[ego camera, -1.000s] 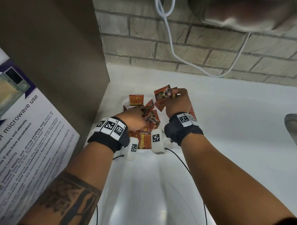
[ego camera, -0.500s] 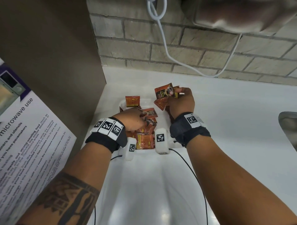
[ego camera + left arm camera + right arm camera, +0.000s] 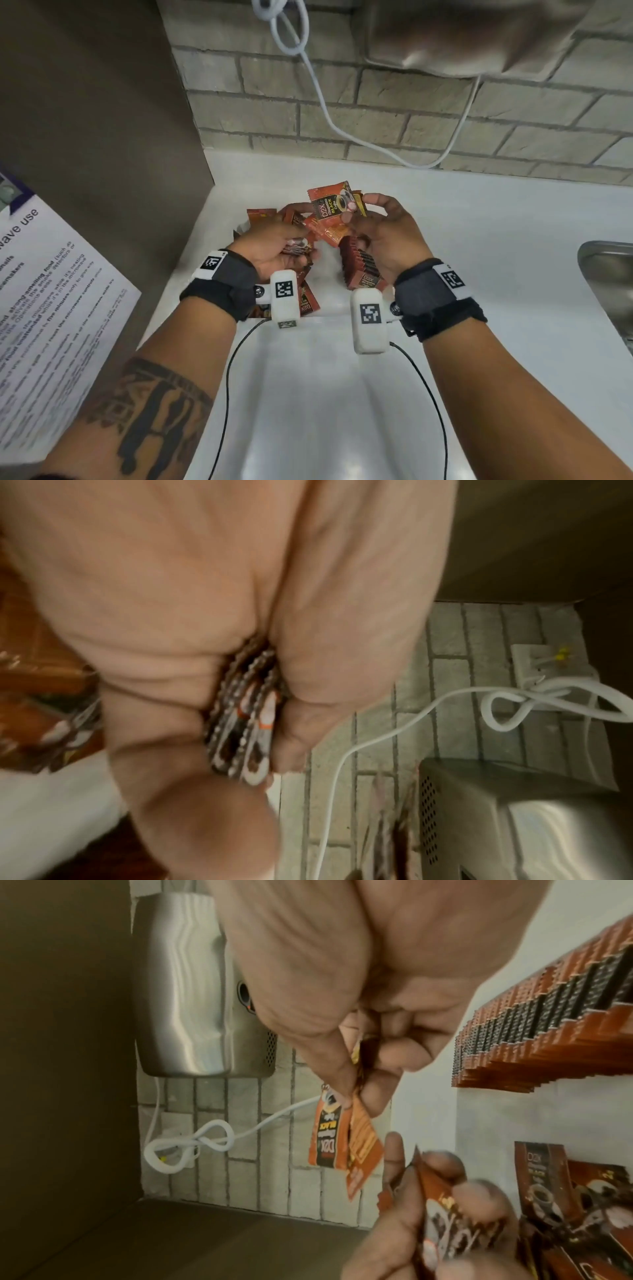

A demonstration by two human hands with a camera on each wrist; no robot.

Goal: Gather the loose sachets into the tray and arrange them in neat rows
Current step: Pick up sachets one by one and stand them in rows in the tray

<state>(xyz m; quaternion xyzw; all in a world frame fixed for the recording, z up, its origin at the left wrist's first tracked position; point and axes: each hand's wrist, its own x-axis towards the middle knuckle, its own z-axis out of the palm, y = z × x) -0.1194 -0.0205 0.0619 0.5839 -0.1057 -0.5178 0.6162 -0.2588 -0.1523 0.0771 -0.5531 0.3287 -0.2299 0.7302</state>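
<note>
Step in hand: gathering. My left hand (image 3: 274,245) grips a small stack of sachets (image 3: 245,718); my right hand (image 3: 383,236) pinches a few sachets (image 3: 337,205) between thumb and fingers above the tray (image 3: 329,274), where one row (image 3: 359,267) stands upright at right. Next, I judge: merge, square edges, seat beside that row.

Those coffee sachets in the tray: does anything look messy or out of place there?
Partly. One row of sachets stands neatly on edge at the tray's right side, but loose sachets on the left lie jumbled at odd angles. The left hand grips a small stack; the right hand pinches a couple more above the tray.
</note>
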